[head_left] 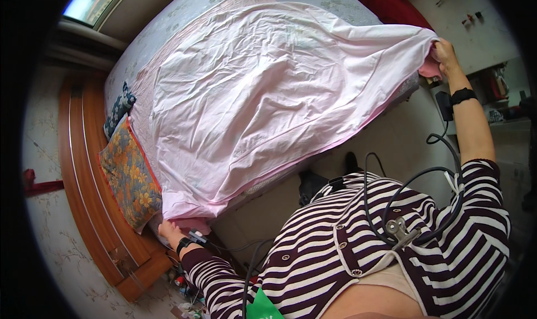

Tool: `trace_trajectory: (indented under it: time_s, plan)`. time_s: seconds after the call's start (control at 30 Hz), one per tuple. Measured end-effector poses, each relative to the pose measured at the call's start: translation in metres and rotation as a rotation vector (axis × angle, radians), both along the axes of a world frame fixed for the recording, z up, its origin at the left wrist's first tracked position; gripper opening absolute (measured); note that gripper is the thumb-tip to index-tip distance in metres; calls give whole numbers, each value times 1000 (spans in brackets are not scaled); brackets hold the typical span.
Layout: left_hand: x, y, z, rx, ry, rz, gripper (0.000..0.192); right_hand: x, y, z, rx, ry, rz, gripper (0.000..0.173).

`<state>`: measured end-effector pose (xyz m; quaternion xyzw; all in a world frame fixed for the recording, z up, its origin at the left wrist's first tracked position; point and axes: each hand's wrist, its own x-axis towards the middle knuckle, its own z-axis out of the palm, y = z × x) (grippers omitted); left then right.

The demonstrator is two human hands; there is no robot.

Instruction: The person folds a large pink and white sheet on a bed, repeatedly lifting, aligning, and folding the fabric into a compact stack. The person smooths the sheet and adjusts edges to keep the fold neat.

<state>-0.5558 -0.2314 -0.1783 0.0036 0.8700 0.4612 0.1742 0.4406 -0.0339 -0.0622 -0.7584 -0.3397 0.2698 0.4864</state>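
Observation:
A pale pink cloth cover (260,92), wrinkled across its middle, is spread over the bed (155,29). My right hand (445,55) grips its far right corner, pulled out past the mattress edge, where a deeper pink underside shows. At the near left corner, beside the headboard end, my left hand (170,231) has its fingers on the cover's edge. Between the two hands the near edge of the cloth hangs along the side of the mattress. Below it runs a patterned grey bed sheet. Each wrist carries a black band with a small cabled device.
A pillow with orange flowers (134,174) and a dark blue patterned pillow (119,109) lie against the wooden headboard (90,180). Black cables (371,210) loop across my striped cardigan. A white surface (465,29) stands beyond the bed's foot. Small items (186,294) clutter the lower left.

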Motion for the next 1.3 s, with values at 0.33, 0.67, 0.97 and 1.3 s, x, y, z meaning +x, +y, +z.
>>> trace_trajectory:
  time_s: [0.33,0.67,0.97,1.3]
  plan:
    - [498,124,31,241,-497,-1408,28,46,-4,38,108,-1001,514,21]
    - [908,138,82,474,-1406,-1618,50,110,-8,62,420,-792,717,13]
    - [966,186,77,744,-1621,-996,40,107,-25,21,340,-880,882,16]
    - [972,227,96,612,-981,-985,16,234,40,-30,1,-39,1105,18]
